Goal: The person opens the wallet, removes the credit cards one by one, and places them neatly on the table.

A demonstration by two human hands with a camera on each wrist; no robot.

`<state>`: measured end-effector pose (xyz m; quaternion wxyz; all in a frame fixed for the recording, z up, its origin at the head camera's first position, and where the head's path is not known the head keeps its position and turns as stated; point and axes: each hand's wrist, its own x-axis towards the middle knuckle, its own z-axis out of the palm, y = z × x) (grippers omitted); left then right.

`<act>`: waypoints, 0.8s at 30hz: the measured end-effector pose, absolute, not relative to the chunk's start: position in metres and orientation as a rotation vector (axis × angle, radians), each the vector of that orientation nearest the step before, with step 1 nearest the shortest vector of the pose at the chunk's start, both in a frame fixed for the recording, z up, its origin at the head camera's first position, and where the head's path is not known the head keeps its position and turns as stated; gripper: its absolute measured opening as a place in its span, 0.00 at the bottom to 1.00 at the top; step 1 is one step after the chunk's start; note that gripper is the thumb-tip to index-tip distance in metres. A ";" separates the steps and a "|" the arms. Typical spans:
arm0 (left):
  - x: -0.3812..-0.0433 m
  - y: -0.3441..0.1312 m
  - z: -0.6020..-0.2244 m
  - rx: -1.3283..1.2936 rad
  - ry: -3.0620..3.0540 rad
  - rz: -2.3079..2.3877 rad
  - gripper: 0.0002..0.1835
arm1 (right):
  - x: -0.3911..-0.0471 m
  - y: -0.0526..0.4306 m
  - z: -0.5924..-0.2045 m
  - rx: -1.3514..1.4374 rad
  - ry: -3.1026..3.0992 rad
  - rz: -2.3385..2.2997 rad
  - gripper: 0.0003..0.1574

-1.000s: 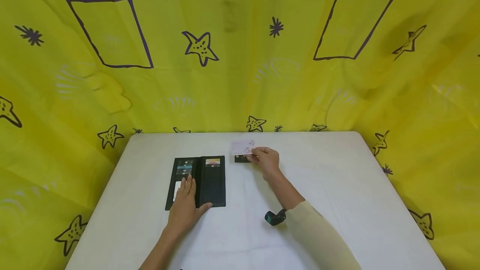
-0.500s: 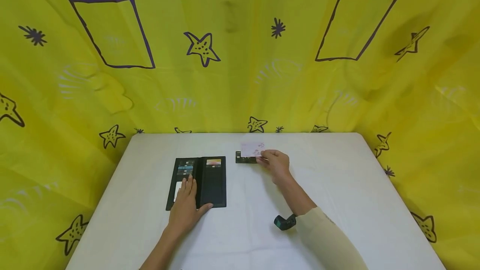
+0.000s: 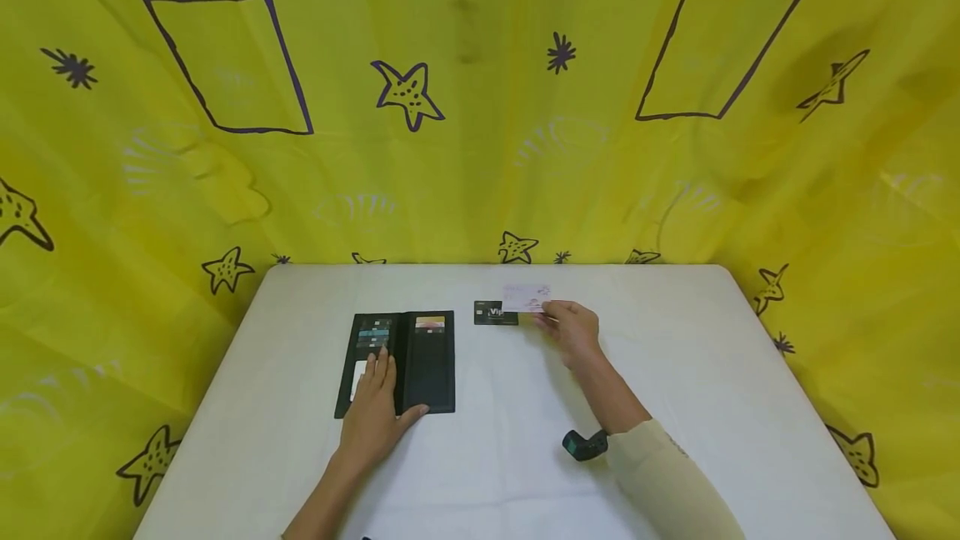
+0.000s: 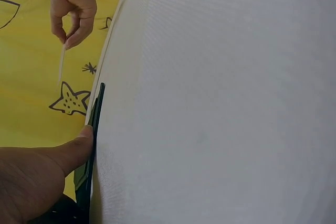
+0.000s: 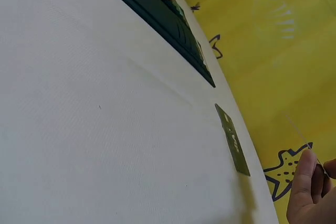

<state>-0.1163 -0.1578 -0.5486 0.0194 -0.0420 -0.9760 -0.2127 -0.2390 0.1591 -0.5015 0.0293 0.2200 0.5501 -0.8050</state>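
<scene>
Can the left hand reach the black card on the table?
Probably yes: the left hand rests on the wallet, nothing blocks the gap to the black card, and the right hand holds the pale card raised.

Under my left hand (image 3: 372, 407) the wallet (image 3: 430, 373) looks like matt leather; the pale pink card (image 3: 523, 297) in my right hand (image 3: 573, 332) looks smooth, the black card (image 3: 489, 314) beside it plastic, the tablecloth (image 3: 495, 440) matt.

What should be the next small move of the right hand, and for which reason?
Probably the right hand should lower the pale card onto the white table, just right of the black card: the pale card is pinched above the table, the black card lies flat on it, and the left hand rests on the open wallet.
</scene>
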 end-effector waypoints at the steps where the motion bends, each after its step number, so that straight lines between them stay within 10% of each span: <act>1: -0.116 -0.158 -0.548 -0.131 -3.028 -0.661 0.55 | -0.239 0.161 -0.502 0.678 1.687 -2.490 0.05; 24: -0.115 -0.157 -0.545 -0.114 -3.028 -0.663 0.55 | -0.245 0.199 -0.520 0.777 1.700 -2.336 0.16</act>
